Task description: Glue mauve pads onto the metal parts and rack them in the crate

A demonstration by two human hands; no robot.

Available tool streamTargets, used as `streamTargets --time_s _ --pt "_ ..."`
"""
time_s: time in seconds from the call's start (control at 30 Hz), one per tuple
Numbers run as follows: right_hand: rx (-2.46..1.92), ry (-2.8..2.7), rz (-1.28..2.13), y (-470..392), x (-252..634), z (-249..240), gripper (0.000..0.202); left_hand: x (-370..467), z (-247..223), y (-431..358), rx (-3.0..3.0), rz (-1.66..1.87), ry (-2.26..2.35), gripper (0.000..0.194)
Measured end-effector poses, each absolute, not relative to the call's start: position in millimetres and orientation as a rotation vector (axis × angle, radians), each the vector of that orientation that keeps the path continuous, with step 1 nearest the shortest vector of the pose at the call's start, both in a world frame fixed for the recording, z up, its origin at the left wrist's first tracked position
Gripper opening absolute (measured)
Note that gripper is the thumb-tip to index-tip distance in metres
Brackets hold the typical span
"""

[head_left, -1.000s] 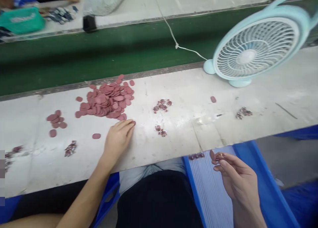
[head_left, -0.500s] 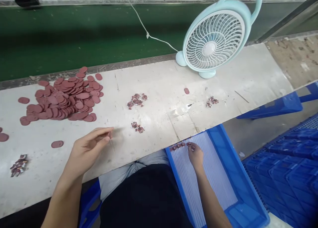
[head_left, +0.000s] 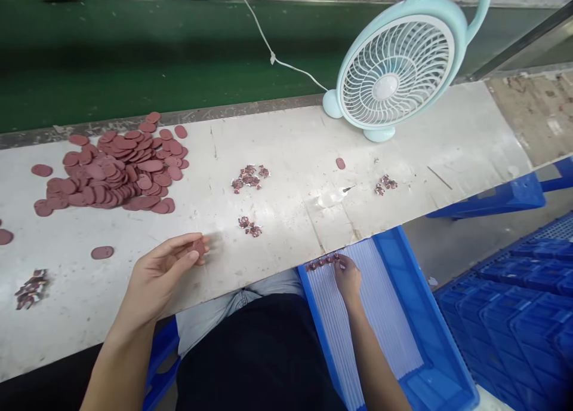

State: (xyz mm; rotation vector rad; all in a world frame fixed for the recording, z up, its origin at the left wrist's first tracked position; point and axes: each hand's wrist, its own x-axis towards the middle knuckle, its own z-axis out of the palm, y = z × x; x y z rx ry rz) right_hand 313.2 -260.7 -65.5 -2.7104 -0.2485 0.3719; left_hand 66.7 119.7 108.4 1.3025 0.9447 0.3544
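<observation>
My left hand [head_left: 172, 267] is closed on a reddish-brown oval disc [head_left: 198, 247], just above the white table [head_left: 286, 136]. Over the blue tray [head_left: 405, 279], my right hand [head_left: 348, 275] pinches a small brown piece at the end of a short row of brown pieces [head_left: 321, 261]. That row lies along the tray's upper edge, on a white ridged sheet [head_left: 380, 303]. A large heap of reddish oval discs [head_left: 116, 172] is on the left of the table. Small clusters of brown-and-white pieces [head_left: 248, 178] lie near the middle.
A light-blue fan [head_left: 385, 87] stands at the back right, its white cable [head_left: 298, 69] running behind. A clear bottle with a dark thin tip [head_left: 330, 198] lies on the table. Stacked blue crates [head_left: 519, 309] are at the right. A single disc [head_left: 102, 252] lies left of my left hand.
The disc in my left hand has turned and now shows its flat face. My right hand has shifted slightly left, closer to the row of pieces. The view has moved a little.
</observation>
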Motion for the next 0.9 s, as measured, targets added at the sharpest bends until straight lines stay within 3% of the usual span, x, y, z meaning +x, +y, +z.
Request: streamTargets --time_s 0.2,0.63,0.9 --pt "-2.769 -0.284 0.276 -265.1 307.3 -66.8 0.034 62.5 107.7 117.9 1.254 0.404 0.973 0.032" --pt "-2.751 -0.394 0.480 -255.0 302.5 -79.6 0.031 59.8 106.9 117.5 1.262 0.416 0.988 0.033" --pt "-2.548 -0.162 0.365 -233.5 298.5 -43.0 0.030 57.4 109.3 117.5 1.225 0.430 1.002 0.034"
